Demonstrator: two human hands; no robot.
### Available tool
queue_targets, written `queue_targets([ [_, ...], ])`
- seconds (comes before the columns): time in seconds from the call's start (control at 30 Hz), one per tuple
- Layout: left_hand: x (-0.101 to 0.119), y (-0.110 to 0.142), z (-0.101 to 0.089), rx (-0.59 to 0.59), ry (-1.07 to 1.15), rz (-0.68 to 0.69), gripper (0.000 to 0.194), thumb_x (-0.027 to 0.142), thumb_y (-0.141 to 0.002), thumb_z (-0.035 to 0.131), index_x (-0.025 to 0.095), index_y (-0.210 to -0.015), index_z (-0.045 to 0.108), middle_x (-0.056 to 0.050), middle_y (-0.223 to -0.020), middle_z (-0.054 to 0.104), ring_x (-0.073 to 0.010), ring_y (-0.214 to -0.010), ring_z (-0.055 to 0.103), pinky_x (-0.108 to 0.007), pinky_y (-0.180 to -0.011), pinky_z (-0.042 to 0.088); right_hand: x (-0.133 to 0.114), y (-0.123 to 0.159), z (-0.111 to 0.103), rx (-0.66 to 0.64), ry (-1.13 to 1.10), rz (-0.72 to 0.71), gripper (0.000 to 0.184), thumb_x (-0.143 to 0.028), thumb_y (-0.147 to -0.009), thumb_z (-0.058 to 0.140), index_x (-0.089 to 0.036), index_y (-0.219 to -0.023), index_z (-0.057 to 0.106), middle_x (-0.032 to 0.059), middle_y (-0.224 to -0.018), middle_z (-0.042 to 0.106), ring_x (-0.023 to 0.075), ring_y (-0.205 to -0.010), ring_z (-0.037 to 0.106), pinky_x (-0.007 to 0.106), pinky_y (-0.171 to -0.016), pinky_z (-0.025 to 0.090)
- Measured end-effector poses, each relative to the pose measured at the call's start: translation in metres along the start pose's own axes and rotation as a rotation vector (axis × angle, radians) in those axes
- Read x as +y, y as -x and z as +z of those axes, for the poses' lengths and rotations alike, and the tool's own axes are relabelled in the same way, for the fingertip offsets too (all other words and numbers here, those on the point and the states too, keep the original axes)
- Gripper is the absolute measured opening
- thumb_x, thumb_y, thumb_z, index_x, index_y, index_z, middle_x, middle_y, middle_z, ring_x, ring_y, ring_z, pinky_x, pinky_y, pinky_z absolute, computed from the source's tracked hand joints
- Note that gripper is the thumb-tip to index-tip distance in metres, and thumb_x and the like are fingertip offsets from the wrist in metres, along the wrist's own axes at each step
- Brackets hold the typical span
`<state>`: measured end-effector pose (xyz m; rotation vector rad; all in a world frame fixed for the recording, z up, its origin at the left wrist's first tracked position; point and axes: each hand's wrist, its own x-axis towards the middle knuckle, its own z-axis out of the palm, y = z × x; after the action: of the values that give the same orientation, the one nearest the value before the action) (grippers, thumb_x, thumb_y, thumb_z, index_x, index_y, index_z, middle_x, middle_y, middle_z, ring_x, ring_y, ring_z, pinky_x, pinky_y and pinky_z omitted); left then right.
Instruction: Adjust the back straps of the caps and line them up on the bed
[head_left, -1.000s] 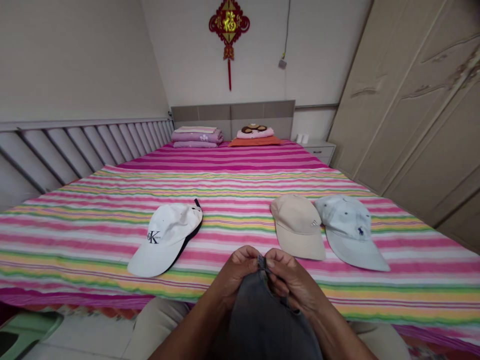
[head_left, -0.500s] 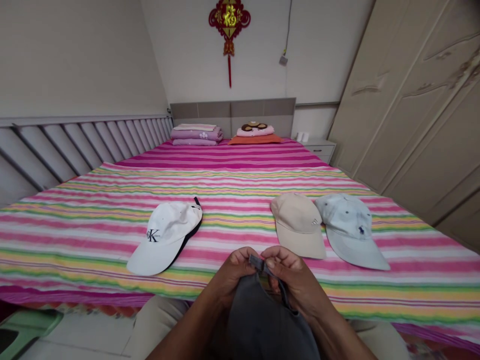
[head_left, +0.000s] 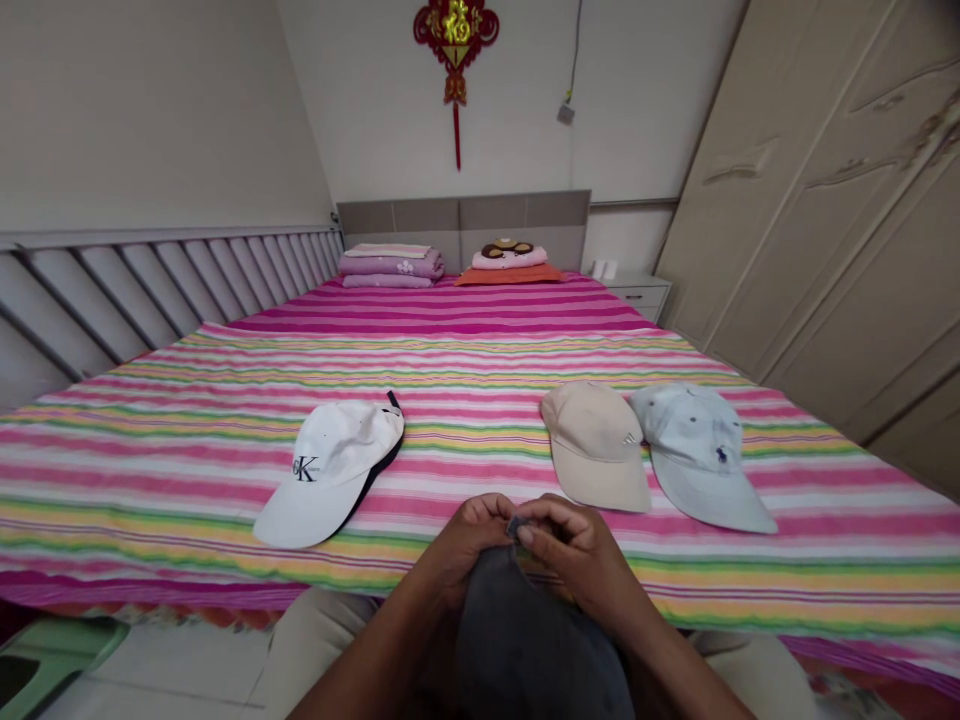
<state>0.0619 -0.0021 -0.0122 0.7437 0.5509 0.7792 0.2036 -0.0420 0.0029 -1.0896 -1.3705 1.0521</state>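
Observation:
A dark grey cap point(head_left: 525, 640) rests on my lap at the bottom middle. My left hand point(head_left: 469, 540) and my right hand point(head_left: 574, 555) both pinch its back strap, fingers closed and touching each other at the top of the cap. On the striped bed point(head_left: 465, 380) in front of me lie three caps: a white cap point(head_left: 334, 470) with a dark logo to the left, a beige cap point(head_left: 596, 445) to the right, and a pale blue cap point(head_left: 697, 455) overlapping the beige one's right side.
Folded purple bedding point(head_left: 390, 265) and a pink pillow on an orange one point(head_left: 510, 262) sit at the headboard. A wardrobe point(head_left: 832, 200) lines the right side, a slatted rail point(head_left: 150, 290) the left. A green stool point(head_left: 52, 655) stands at the bottom left.
My fingers have closed tighter over the strap, so less of it shows. The view has tipped slightly downward. The caps on the bed have not moved.

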Motion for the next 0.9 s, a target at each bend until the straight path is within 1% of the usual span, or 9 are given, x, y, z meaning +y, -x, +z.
queue_targets([
  [0.07,0.0029,0.0012,0.0022,0.015,-0.026,-0.042,0.019,0.015,-0.052,0.075,0.010,-0.063,0.060,0.000,-0.051,0.059,-0.0074,-0.044,0.052,-0.018,-0.047,0.038,-0.0009,-0.0021,-0.0019,0.006,-0.015,-0.030,0.012,-0.031,-0.069,0.066,-0.019,-0.070,0.068,0.0023,-0.069,0.056,0.0155,-0.066,0.050,0.027,-0.061,0.039],
  [0.13,0.0050,0.0022,0.0032,0.005,-0.046,-0.080,0.018,0.016,-0.052,0.075,0.010,-0.062,0.061,-0.001,-0.050,0.060,-0.0073,-0.042,0.052,-0.017,-0.044,0.037,-0.0018,-0.0032,-0.0034,-0.018,-0.085,-0.009,0.015,-0.032,-0.069,0.066,-0.018,-0.065,0.066,0.0020,-0.068,0.054,0.0149,-0.066,0.049,0.027,-0.061,0.038],
  [0.27,0.0055,0.0025,0.0019,-0.017,-0.056,-0.106,0.017,0.018,-0.051,0.074,0.009,-0.060,0.062,-0.004,-0.051,0.063,-0.0089,-0.042,0.055,-0.017,-0.043,0.038,-0.0024,-0.0021,-0.0030,-0.088,-0.370,0.192,0.020,-0.036,-0.069,0.066,-0.017,-0.068,0.059,-0.0014,-0.060,0.050,0.0115,-0.055,0.047,0.026,-0.055,0.038],
  [0.33,0.0045,0.0020,0.0010,-0.008,-0.061,-0.113,0.016,0.017,-0.051,0.074,0.010,-0.059,0.063,-0.003,-0.050,0.063,-0.0086,-0.041,0.054,-0.016,-0.043,0.038,-0.0025,-0.0011,-0.0021,-0.088,-0.452,0.238,0.023,-0.037,-0.068,0.067,-0.016,-0.069,0.057,-0.0018,-0.061,0.049,0.0109,-0.054,0.046,0.026,-0.054,0.039],
  [0.47,0.0025,0.0013,0.0004,-0.018,-0.081,-0.121,0.014,0.017,-0.053,0.072,0.010,-0.063,0.063,-0.002,-0.050,0.062,-0.0086,-0.042,0.056,-0.015,-0.043,0.039,-0.0033,-0.0008,-0.0022,-0.049,-0.467,0.191,0.022,-0.036,-0.070,0.065,-0.016,-0.068,0.055,-0.0018,-0.061,0.047,0.0101,-0.056,0.043,0.023,-0.052,0.038],
  [0.63,0.0013,0.0017,0.0005,-0.044,-0.048,-0.090,0.017,0.015,-0.055,0.072,0.011,-0.069,0.064,-0.001,-0.057,0.065,-0.0098,-0.047,0.059,-0.017,-0.046,0.043,-0.0039,-0.0015,-0.0033,-0.022,-0.493,0.160,0.021,-0.036,-0.072,0.064,-0.018,-0.069,0.053,-0.0021,-0.058,0.047,0.0105,-0.057,0.041,0.021,-0.051,0.034],
  [0.8,-0.0011,0.0026,-0.0024,-0.091,-0.045,-0.098,0.021,0.013,-0.060,0.070,0.012,-0.080,0.066,-0.005,-0.069,0.068,-0.0122,-0.055,0.062,-0.020,-0.053,0.047,-0.0035,-0.0023,-0.0026,0.014,-0.522,0.157,0.023,-0.038,-0.071,0.064,-0.018,-0.068,0.052,-0.0018,-0.060,0.049,0.0105,-0.055,0.039,0.021,-0.052,0.032],
  [0.9,-0.0030,0.0033,-0.0058,-0.094,-0.100,-0.120,0.023,0.015,-0.064,0.067,0.010,-0.087,0.066,-0.007,-0.065,0.068,-0.0122,-0.054,0.062,-0.021,-0.054,0.046,-0.0026,-0.0024,-0.0023,0.012,-0.513,0.137,0.022,-0.037,-0.073,0.062,-0.018,-0.070,0.051,-0.0021,-0.060,0.049,0.0100,-0.056,0.040,0.021,-0.053,0.032],
])
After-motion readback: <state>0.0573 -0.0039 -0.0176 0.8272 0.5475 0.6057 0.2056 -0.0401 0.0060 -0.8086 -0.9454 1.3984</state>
